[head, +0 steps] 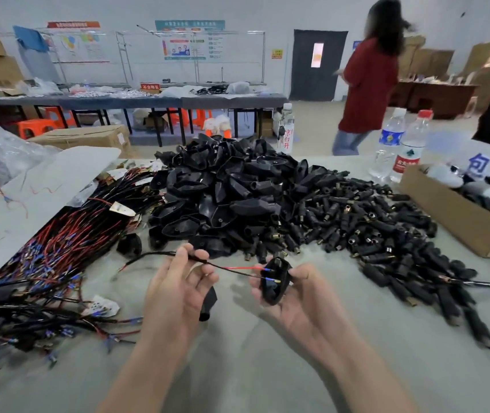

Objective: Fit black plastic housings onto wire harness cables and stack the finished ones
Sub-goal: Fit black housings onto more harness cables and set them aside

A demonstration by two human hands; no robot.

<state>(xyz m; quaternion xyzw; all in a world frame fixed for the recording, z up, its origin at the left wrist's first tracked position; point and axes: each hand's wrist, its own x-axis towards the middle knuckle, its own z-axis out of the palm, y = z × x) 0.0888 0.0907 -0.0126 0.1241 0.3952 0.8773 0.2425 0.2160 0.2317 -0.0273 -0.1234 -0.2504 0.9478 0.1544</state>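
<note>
My left hand (pixel 178 281) pinches a black wire harness cable (pixel 160 254) between thumb and fingers; its red and black leads with blue terminals (pixel 246 268) stretch right. My right hand (pixel 297 296) grips a black plastic housing (pixel 276 281), open side up, and the lead tips reach into it. A second black part (pixel 209 302) lies below my left hand, partly hidden. A big heap of empty black housings (pixel 222 192) rises behind the hands. Loose cables (pixel 68 234) are piled to the left.
A spread of small black cylindrical connectors (pixel 386 234) covers the table on the right. An open cardboard box (pixel 452 216) and water bottles (pixel 407 147) stand at far right. A white sheet (pixel 35 189) lies at left. A person in red (pixel 368 84) walks behind the table.
</note>
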